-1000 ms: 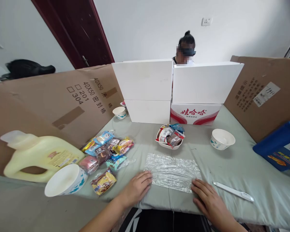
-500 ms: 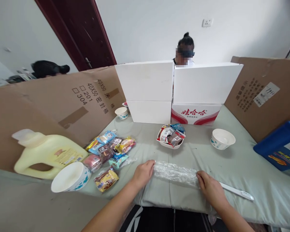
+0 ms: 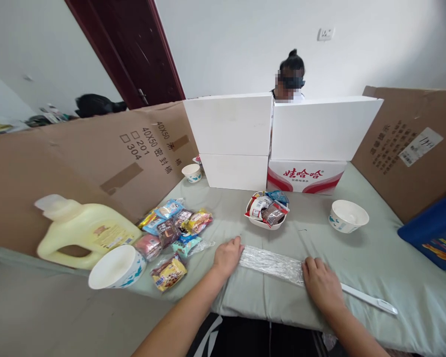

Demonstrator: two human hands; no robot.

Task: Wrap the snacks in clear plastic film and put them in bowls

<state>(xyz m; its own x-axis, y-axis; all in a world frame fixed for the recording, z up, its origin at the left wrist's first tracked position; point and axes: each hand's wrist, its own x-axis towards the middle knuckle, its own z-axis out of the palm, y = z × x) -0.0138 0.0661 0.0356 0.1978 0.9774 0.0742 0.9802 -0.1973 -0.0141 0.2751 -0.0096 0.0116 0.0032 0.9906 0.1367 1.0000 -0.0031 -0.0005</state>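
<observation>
A long folded strip of clear, crinkled plastic wrap point(image 3: 273, 263) lies flat on the cloth between my hands. My left hand point(image 3: 228, 255) grips its left end with fingers bent together. Over its right end, my right hand point(image 3: 321, 285) is closed, fingers curled down onto the plastic. A slim white handle point(image 3: 371, 299) sticks out to the right from beneath my right hand; whether it joins the wrap is hidden. Left of my left hand sits a pile of packaged snacks point(image 3: 168, 232), with a yellow snack pack point(image 3: 168, 272) nearer me.
A white dish point(image 3: 267, 224) of snacks stands ahead. Paper bowls stand at right point(image 3: 348, 216), back left point(image 3: 192, 173) and tilted at front left point(image 3: 116, 267). A yellow jug point(image 3: 107, 223) and a blue bottle point(image 3: 436, 230) flank them. White boxes point(image 3: 232, 126) and cardboard screen a person point(image 3: 291, 74).
The plastic strip has gone from slightly raised and rumpled to flatter on the cloth. My right hand has turned over it, fingers pressing down. The whole view has shifted slightly.
</observation>
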